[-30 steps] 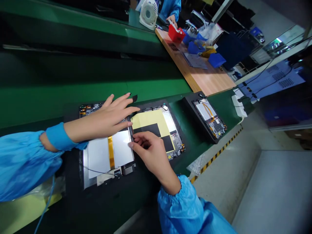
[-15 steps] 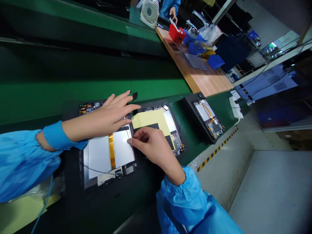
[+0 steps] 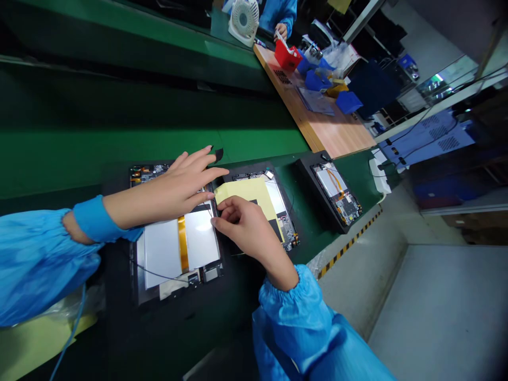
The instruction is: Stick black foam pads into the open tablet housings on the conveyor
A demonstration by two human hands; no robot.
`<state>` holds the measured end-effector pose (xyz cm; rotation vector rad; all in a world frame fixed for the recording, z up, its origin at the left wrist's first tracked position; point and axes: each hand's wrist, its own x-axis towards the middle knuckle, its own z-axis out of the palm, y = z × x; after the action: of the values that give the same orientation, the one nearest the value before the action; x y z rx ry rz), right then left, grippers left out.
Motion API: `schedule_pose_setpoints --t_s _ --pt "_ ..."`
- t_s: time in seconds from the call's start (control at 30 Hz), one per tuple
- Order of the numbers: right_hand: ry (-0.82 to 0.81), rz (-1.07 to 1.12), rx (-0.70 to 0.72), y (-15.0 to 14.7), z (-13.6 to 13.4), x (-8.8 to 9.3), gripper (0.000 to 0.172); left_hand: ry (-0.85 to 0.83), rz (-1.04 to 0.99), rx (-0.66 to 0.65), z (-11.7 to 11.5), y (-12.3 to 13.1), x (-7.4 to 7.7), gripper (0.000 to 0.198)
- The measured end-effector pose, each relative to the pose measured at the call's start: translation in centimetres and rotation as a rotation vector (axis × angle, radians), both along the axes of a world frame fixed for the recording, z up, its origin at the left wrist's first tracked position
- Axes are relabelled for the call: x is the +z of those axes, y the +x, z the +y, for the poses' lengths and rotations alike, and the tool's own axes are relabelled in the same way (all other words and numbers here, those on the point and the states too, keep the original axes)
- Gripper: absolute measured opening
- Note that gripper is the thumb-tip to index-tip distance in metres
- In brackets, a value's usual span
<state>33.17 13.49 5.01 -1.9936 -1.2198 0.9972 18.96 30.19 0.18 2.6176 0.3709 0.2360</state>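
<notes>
My left hand point(image 3: 189, 184), fingers spread with a black scrap point(image 3: 219, 154) at one fingertip, is over the opened tablet point(image 3: 162, 256) at eight o'clock on the counter point(image 3: 311, 235); my right hand point(image 3: 246, 226), fingers curled toward the thumb, is at its three-o'clock edge, whether gripping anything I cannot tell.

we wear blue sleeves point(image 3: 43, 264) near the silver-and-black tablet point(image 3: 162, 259), amber strip point(image 3: 183, 246) across it, black-patched yellow sheet point(image 3: 246, 189) right of it
</notes>
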Motion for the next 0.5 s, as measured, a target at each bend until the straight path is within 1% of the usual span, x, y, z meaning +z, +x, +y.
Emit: schedule_pose_setpoints --t_s 0.1,0.2,0.27,0.43,0.5 --pt "0.031 -0.030 -0.009 0.0 0.4 -0.4 0.010 -0.002 -0.009 0.003 0.0 0.1 0.0 0.064" --pt "0.062 -0.039 0.007 -0.1 0.8 -0.5 0.015 -0.005 -0.013 0.008 0.0 0.0 -0.1 0.064" --pt "0.075 -0.029 -0.008 -0.1 0.9 -0.5 0.015 -0.007 -0.017 0.013 0.0 0.0 -0.1 0.064" --pt "0.071 0.055 -0.032 -0.1 0.0 -0.4 0.011 -0.017 -0.022 0.011 0.0 0.0 0.0 0.066" --pt "0.069 0.100 -0.043 -0.2 -0.5 -0.3 0.007 -0.025 -0.021 0.006 0.0 0.0 0.1 0.067"
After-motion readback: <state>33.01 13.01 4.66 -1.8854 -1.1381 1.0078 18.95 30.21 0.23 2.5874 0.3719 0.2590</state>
